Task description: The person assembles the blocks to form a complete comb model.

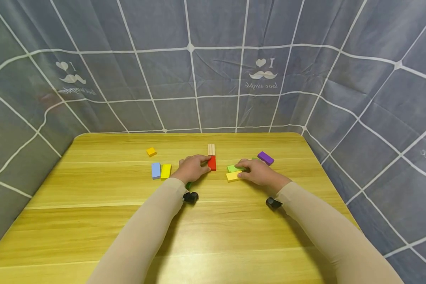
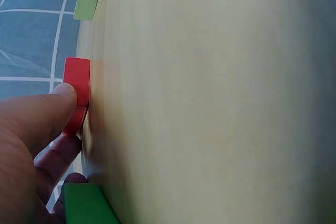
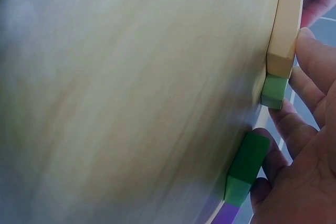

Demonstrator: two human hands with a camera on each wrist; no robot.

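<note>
My left hand pinches a red wooden block, its thumb on the near end and the fingers at the left side. A pair of natural-wood pieces lies end-on behind the red block. Under the left palm sits a dark green block, mostly covered in the head view. My right hand grips a pale yellow block and a light green block lying side by side, thumb on the yellow one. Another green block lies by its outer fingers, touching a purple block.
Left of the left hand, a blue block and a bright yellow block lie side by side. Farther back is a small orange block. The wooden table ends at a grey checked curtain behind and beside it.
</note>
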